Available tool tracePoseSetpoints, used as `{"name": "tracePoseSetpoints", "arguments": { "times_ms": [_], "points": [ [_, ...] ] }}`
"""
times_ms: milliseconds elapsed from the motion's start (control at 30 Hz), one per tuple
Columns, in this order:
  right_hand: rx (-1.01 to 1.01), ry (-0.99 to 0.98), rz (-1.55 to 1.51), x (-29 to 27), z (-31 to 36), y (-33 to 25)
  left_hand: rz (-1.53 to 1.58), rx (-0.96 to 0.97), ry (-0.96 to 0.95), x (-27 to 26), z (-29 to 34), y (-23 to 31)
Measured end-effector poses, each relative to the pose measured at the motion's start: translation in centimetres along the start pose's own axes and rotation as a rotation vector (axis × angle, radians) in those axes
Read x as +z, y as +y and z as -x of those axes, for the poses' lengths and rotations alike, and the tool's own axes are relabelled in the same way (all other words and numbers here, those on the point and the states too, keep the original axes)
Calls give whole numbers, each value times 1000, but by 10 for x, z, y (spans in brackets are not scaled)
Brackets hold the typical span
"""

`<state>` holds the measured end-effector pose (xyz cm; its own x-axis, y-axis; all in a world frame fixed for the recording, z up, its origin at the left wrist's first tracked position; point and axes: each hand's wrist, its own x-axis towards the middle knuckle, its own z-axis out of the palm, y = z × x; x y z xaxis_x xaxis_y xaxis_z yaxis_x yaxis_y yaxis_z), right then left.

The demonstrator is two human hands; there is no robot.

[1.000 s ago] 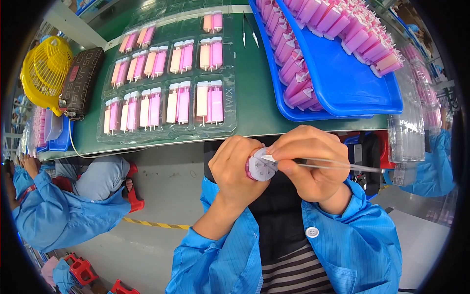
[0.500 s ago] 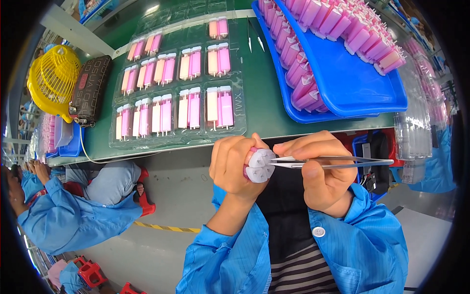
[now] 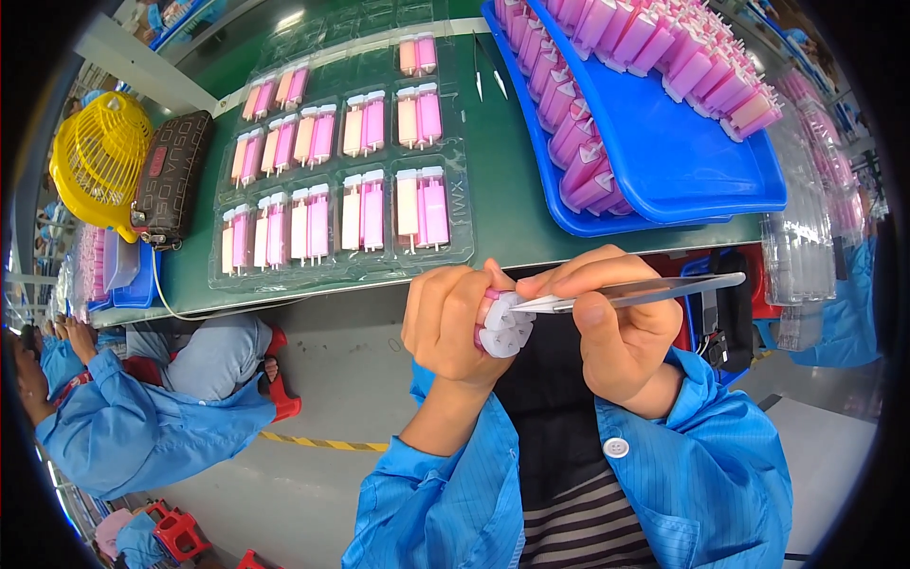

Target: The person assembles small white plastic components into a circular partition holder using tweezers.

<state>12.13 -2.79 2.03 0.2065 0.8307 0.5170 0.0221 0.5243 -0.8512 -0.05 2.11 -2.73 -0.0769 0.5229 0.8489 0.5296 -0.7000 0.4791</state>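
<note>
My left hand [image 3: 452, 318] is closed around a small pink part with white, lobed end caps [image 3: 506, 325]; most of its body is hidden in my fist. The caps face up and to the right, with small dark marks on them. In my right hand [image 3: 621, 327], a pair of metal tweezers [image 3: 654, 290] is pinched between thumb and fingers. The tips meet the upper cap, close to my left thumb. Above my hands, a clear blister tray [image 3: 351, 270] on the green table holds rows of paired pink and cream pieces with white caps [image 3: 420, 207].
Stacked blue trays [image 3: 701, 190] with many pink pieces [image 3: 654, 43] stand at the right. Another pair of tweezers [image 3: 487, 68] lies on the table [image 3: 512, 171]. A yellow basket [image 3: 102, 156] and a dark patterned pouch [image 3: 171, 175] are at the left. A co-worker in blue [image 3: 156, 417] sits beyond.
The tweezers have turned so their arms overlap in view, with the tips now higher on the upper cap. The capped part has tilted slightly in my left hand.
</note>
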Motion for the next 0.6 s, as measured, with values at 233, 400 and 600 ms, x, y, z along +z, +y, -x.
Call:
{"name": "tracePoseSetpoints", "arguments": {
  "times_ms": [233, 400, 600],
  "points": [
    [-4, 12, -74, 1, 1, 3, 9, 27, -1, -1, -1, 0],
    [-6, 13, -76, 0, 0, 3, -7, 44, -10, -1, -1, 0],
    [-53, -48, -21, -2, 0, 3, 19, 23, -21, -1, 0, -1]
  ]
}}
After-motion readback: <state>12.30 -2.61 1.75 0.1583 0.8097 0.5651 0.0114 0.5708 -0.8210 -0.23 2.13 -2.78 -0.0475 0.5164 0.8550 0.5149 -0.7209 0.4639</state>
